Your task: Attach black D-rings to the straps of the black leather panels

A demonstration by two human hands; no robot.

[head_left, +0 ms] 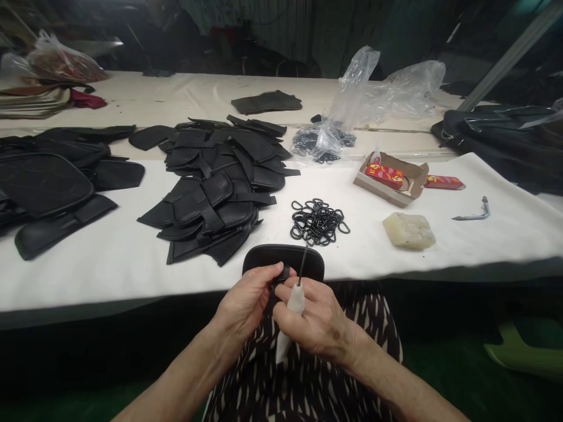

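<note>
At the table's front edge, my left hand [250, 296] is closed, thumb and fingers pinching a short black strap [285, 272] on a black leather piece [264, 255] with rounded corners. My right hand [314, 316] meets it there, its fingers wrapped round an awl-like tool [295, 300] with a white handle and a thin dark shaft pointing up and away. The right fingertips are close to the strap; whether they also grip it is hidden. Just beyond lies a pile of black metal D-rings [317, 221]. Left of that, black leather pieces with straps [211, 199] are heaped.
More black leather parts [48, 181] lie at the left. Right of the rings are an open cardboard box [411, 190] with red packets, a yellowish block [409, 230] and a bent metal tool [477, 214]. Clear plastic bags [404, 88] sit farther back.
</note>
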